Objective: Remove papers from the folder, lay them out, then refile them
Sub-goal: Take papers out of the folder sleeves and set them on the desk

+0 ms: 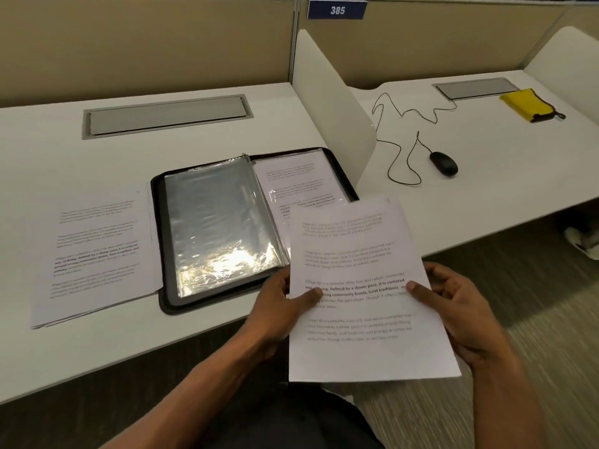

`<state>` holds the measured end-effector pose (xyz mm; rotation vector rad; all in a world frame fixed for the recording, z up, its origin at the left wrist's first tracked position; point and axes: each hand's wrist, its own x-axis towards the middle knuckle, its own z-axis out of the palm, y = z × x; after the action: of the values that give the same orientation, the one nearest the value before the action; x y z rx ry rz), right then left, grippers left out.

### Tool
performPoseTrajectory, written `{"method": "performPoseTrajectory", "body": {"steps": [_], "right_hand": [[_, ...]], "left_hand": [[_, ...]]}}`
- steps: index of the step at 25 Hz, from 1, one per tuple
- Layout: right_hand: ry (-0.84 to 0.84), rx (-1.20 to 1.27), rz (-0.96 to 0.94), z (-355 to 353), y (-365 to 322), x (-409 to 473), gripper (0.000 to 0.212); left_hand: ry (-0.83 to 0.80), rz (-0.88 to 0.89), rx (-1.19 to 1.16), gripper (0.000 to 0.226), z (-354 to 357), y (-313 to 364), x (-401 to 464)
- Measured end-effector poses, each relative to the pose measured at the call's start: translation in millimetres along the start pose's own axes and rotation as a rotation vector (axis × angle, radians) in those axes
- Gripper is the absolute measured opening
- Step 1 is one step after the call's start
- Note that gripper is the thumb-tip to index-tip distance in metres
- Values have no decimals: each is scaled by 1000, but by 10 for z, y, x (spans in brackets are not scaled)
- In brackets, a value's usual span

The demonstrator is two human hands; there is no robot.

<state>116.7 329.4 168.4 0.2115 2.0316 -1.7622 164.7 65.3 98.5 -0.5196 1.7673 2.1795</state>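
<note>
A black folder (343, 176) lies open on the white desk (48, 157). Its left side shows shiny, see-through plastic sleeves (220, 218); its right side holds a printed sheet in a sleeve (298, 179). I hold one printed sheet of paper (359, 254) above the desk's front edge, over the folder's right corner. My left hand (278, 306) pinches its left edge with the thumb on top. My right hand (453, 306) grips the right edge the same way. A stack of printed papers (94, 251) lies flat left of the folder.
A white divider panel (324, 102) stands right of the folder. Beyond it, the neighbouring desk carries a black mouse (444, 163) with its cable and a yellow pouch (528, 105). A grey cable hatch (165, 115) is set into my desk at the back.
</note>
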Motion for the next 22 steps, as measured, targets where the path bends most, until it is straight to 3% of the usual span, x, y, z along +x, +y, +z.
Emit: {"method": "performPoseTrajectory", "body": {"steps": [1,4,6,17,20,22], "right_hand": [[26,22,-22,96,3,62,71],[-18,44,-53,783,12,278,32],[37,51,-66,915,47,393,24],[-197,-228,-186,3102,106,1361,30],[-188,-256,-165,3597,117,1539,23],[-181,-300,-151,3856,153,1634,24]], "left_hand": [[22,38,13,39,-100,54,23],[234,145,21,38,-722,126,-102],[291,173,74,39,-812,123,-24],[779,229,237,56,-2773,143,-190],[823,243,228,70,-3197,109,-227],[812,240,283,67,-3398,36,-243]]}}
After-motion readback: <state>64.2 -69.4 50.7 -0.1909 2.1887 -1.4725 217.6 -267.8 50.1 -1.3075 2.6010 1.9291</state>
